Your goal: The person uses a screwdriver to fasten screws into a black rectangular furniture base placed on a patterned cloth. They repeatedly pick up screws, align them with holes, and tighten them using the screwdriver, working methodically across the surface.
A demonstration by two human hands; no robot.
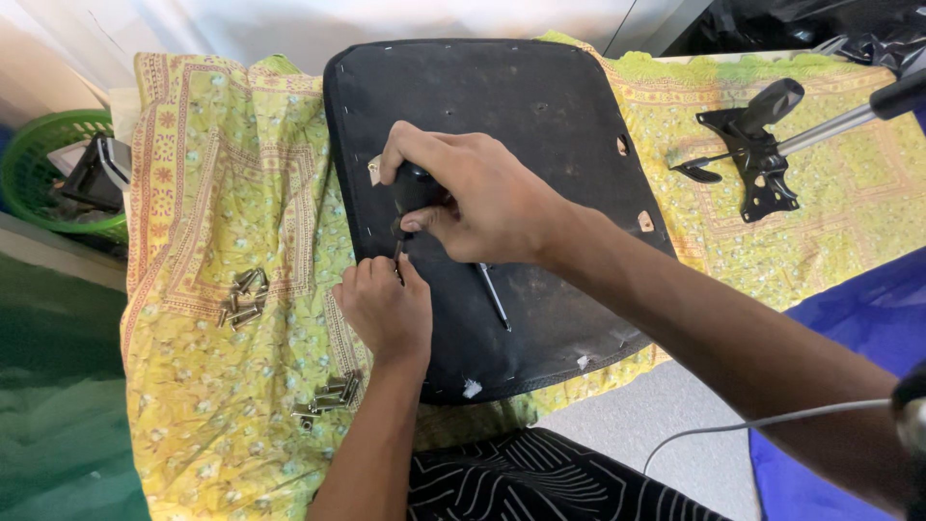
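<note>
Black seat base (540, 125) lies mid-cloth; my right hand (482, 198) grips a screwdriver (410, 193), left hand (386, 309) pinches the screw at its near-left edge — I judge driving underway, needs steady downward pressure.

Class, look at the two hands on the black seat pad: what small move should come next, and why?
Probably a turn of the screwdriver. The right hand grips its black handle upright over the seat pad near the left edge, and the left hand pinches at its tip, seemingly steadying a screw, though the screw itself is hidden. More screws lie on the yellow cloth.
</note>
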